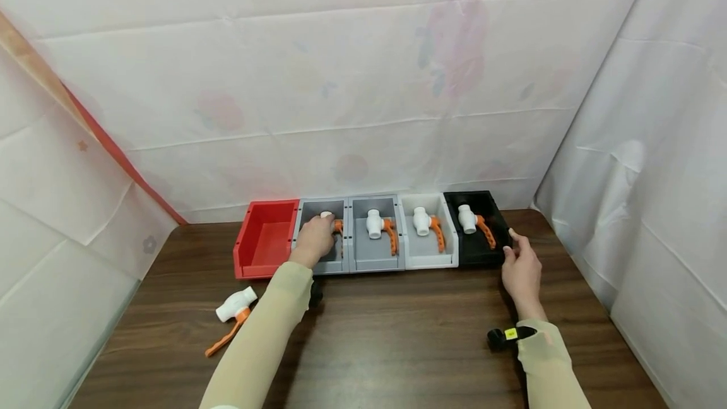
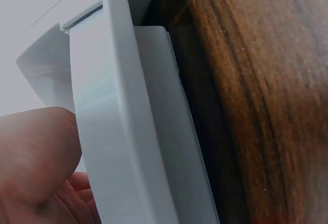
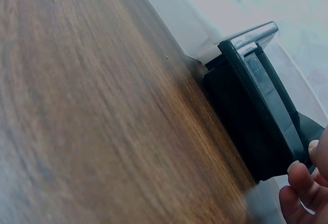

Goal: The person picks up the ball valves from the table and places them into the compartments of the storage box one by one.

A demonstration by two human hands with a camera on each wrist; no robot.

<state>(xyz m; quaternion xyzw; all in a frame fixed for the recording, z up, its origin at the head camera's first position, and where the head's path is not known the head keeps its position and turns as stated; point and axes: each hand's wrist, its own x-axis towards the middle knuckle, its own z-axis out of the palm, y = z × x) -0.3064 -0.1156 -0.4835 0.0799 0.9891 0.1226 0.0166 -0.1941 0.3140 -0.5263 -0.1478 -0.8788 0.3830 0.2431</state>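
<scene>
My left hand (image 1: 316, 240) reaches into the left grey bin (image 1: 324, 267) and holds a white ball valve (image 1: 326, 214) with an orange handle, mostly hidden under the fingers. In the left wrist view, a bin wall (image 2: 110, 121) covers the fingertips and the valve. My right hand (image 1: 522, 271) grips the right side of the black bin (image 1: 477, 260), its bent fingers (image 3: 302, 180) at the bin's corner. Inside the black bin lies a ball valve (image 1: 467, 219). Similar valves lie in the white bin (image 1: 428, 261) and the right grey bin (image 1: 375, 263).
At the row's left end stands a red bin (image 1: 267, 232) with nothing in it. Another ball valve (image 1: 235, 305) lies on the brown wood-grain table (image 1: 409, 333), left of my left forearm. White patterned cloth (image 1: 352, 81) hangs behind and along both sides.
</scene>
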